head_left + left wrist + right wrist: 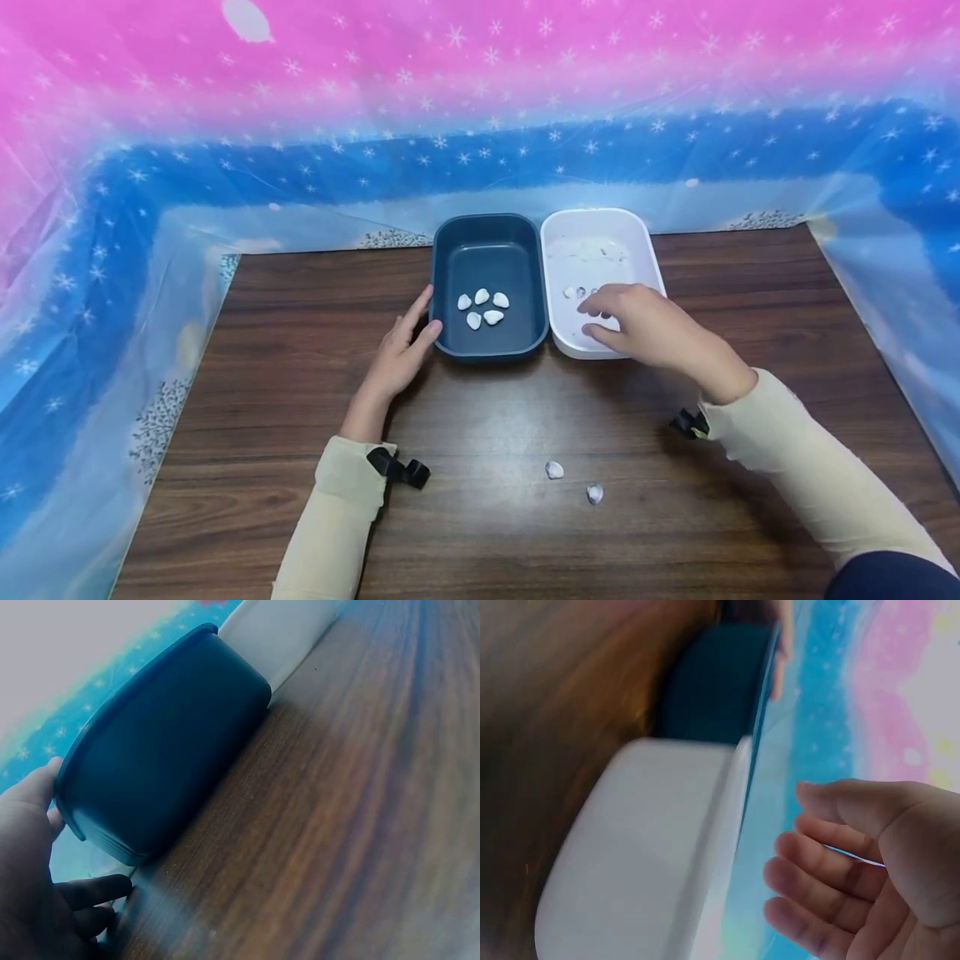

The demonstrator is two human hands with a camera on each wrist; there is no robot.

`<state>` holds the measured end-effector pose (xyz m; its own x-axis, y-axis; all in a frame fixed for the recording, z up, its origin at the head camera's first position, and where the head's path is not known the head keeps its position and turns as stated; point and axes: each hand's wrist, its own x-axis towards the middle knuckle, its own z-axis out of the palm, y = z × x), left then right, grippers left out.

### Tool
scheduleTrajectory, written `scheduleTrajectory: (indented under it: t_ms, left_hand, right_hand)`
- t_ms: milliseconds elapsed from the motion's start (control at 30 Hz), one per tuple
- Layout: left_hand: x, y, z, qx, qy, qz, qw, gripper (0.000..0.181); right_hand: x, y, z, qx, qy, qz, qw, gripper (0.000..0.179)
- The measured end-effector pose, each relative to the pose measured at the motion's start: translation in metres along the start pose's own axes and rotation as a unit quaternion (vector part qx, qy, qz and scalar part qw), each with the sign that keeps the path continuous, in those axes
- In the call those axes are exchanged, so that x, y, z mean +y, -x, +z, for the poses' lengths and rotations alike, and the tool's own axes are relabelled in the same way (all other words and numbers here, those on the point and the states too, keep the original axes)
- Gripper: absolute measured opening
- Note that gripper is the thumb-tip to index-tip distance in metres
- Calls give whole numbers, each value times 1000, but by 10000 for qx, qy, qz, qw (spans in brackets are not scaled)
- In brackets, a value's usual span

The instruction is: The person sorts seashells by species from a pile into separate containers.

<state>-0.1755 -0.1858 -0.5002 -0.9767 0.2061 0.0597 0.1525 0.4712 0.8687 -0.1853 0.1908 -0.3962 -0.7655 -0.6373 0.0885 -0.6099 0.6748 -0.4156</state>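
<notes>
My left hand rests its thumb and fingers against the left side of a dark blue tray; in the left wrist view, the thumb touches its rim. Several white seashells lie on that tray's bottom. My right hand hovers over the near right part of a white tray, fingers loosely bent. Nothing shows between those fingers in the right wrist view. Inside the white tray sits a row of small shells, among them a pale one and a darker one; my hand partly hides the row.
Both trays stand side by side at the back of the brown wooden table. Nearer the front lie two loose shells, one pale and one purplish. A pink and blue snowflake sheet surrounds the table's back and sides.
</notes>
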Motion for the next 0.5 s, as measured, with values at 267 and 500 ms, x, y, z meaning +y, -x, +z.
scheduleTrajectory:
  t_ms: [267, 500]
  left_hand:
    - [1, 0, 0, -12, 16, 1, 10000, 63]
    - [1, 0, 0, -12, -9, -45, 10000, 63]
  right_hand:
    - [-26, 32, 20, -346, -172, -669, 9970, 10]
    - [-38, 44, 45, -749, -271, -1297, 9883, 14]
